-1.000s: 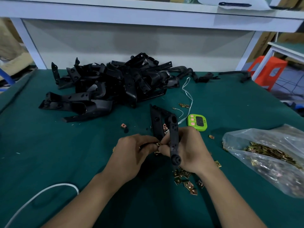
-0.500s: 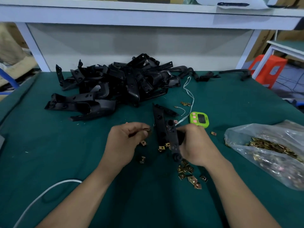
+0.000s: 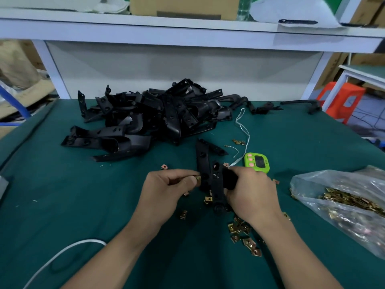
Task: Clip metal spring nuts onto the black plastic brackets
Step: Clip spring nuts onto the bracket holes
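My right hand (image 3: 252,195) grips a long black plastic bracket (image 3: 216,184) and holds it upright above the green table (image 3: 62,205). My left hand (image 3: 164,192) pinches a brass-coloured spring nut (image 3: 198,178) and holds it against the bracket's left edge. Loose spring nuts (image 3: 243,232) lie scattered on the cloth under and in front of my hands. A big heap of black brackets (image 3: 145,119) fills the back of the table.
A clear plastic bag of spring nuts (image 3: 343,203) lies at the right. A green timer (image 3: 256,164) sits just behind my right hand, beside a thin white cord (image 3: 242,126). A white cable (image 3: 62,253) curves at the lower left. A white shelf (image 3: 187,34) runs overhead.
My left hand drew away to the left with a nut, then came back; it now presses the nut against the bracket's left edge. My right hand has kept its hold on the bracket.
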